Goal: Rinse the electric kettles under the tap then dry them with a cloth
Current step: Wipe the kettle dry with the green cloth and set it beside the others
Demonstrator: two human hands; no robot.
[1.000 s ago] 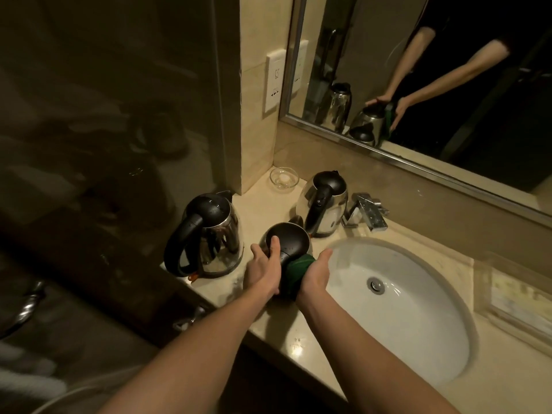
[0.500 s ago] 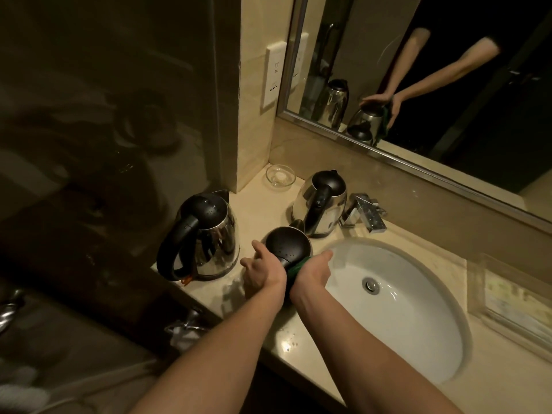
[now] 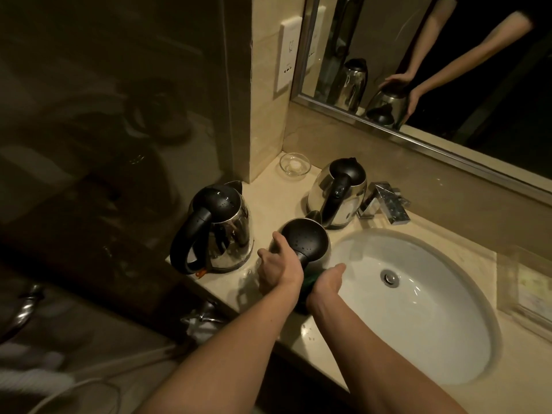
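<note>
Here our left hand (image 3: 279,271) grips the near kettle (image 3: 304,240) from its left side, with the thumb hooked up against the rim of the black lid and the fingers curled round the steel wall. Our right hand (image 3: 327,279) presses a green cloth (image 3: 302,304) against the kettle's near right side. The thumb lies stretched forward, but the fingers are hidden behind the body, so we cannot tell how far they curl.

The near kettle stands upright on the counter (image 3: 268,198), just beside the left rim of the sink (image 3: 433,348). Its lid is closed and speckled with droplets, and its spout points away from us. The back kettle (image 3: 340,192) stands almost touching it, next to the chrome tap (image 3: 385,204). The left kettle (image 3: 221,228) sits near the counter's left edge, its handle hanging past that edge, with a narrow strip of wet stone between it and our left hand.

A small glass dish (image 3: 295,164) sits in the back corner by the wall. To the right the basin lies open, while the mirror (image 3: 448,70) closes off the back.
</note>
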